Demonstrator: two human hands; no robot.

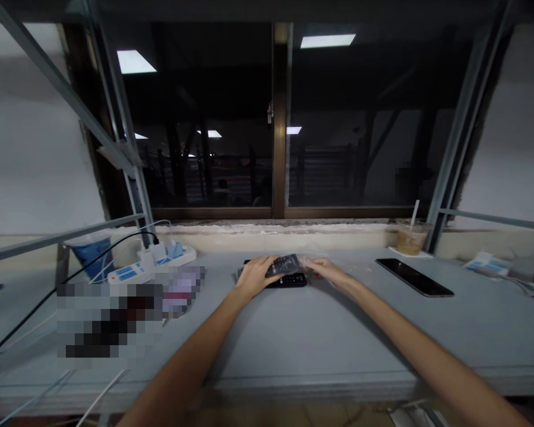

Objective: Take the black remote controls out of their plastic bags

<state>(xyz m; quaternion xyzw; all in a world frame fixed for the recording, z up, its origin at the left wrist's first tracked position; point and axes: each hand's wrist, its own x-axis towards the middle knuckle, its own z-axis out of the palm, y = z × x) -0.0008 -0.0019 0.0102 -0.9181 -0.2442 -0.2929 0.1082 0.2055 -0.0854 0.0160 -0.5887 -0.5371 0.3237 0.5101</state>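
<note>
Above the grey table, my left hand (pixel 254 274) is wrapped round a dark remote control (pixel 283 265) with small buttons. A second black remote control (pixel 297 280) lies on the table just under it, partly covered by that hand. At the right end of the held remote, my right hand (pixel 326 270) has its fingers pinched together on thin clear plastic (pixel 310 261). The plastic is faint and blurred, so I cannot tell how much of the remote it covers.
A power strip (pixel 149 267) with plugs and cables stands at left, beside a blue cup (pixel 90 256). On the right lie a dark phone (pixel 413 277) and a drink cup with a straw (pixel 412 238). Metal frame posts (pixel 465 127) flank the window.
</note>
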